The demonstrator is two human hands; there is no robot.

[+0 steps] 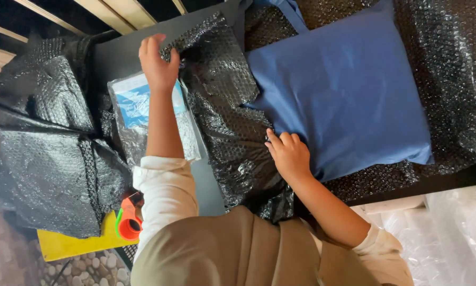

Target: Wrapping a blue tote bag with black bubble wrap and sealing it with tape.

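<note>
Beige cloth of the person's top filled the near edge of the view, with white sleeves running out to both arms. Low at the left, an orange tape gun (128,220) lay on a yellow board (71,244), set aside within reach and touched by neither hand.

The right hand (289,154) rested at the lower left corner of the blue cushion (349,90). Its fingers were curled narrow, tips pressed down where cushion edge met black bubble wrap (230,114); in my judgement the pressure pinned the cushion in place. Whether the fingers pinched any material could not be told.

The cushion lay flat on the wrap at the right of the dark table (119,50), the wrap spread under and beyond it.

Further out, the left hand (157,62) reached over a clear packet with a blue insert (148,114). Its fingers were loosely spread and bent, thumb against the upper edge of the wrap, holding nothing firmly that could be seen. This placement appeared suited to drawing the sheet.

More crumpled wrap (42,159) was heaped at far left.
</note>
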